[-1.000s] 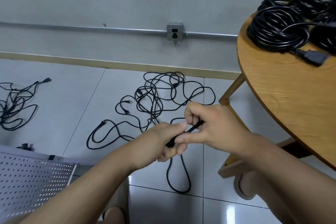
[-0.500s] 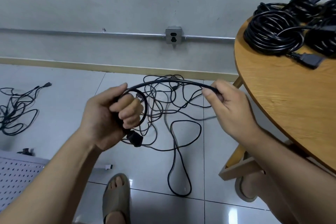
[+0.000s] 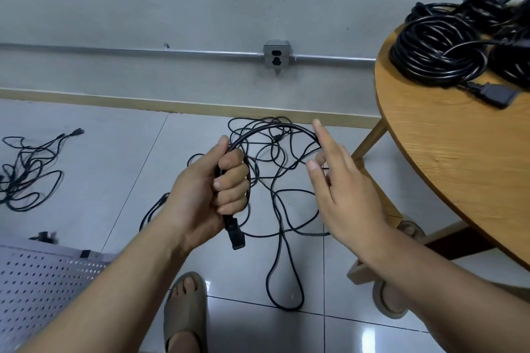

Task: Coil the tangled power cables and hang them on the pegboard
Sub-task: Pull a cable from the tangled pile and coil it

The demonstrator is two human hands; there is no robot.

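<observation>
Cable (image 3: 298, 128) arcs rightward from left hand (image 3: 206, 189); connector (image 3: 235, 235) points down.

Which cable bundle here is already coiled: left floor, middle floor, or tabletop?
The tabletop bundle on the wooden table, wound in tight loops; the left floor bundle and middle floor bundle sprawl tangled.

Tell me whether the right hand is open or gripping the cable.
Open: right hand fingers straight and spread; only the left hand grips the cable.
</observation>
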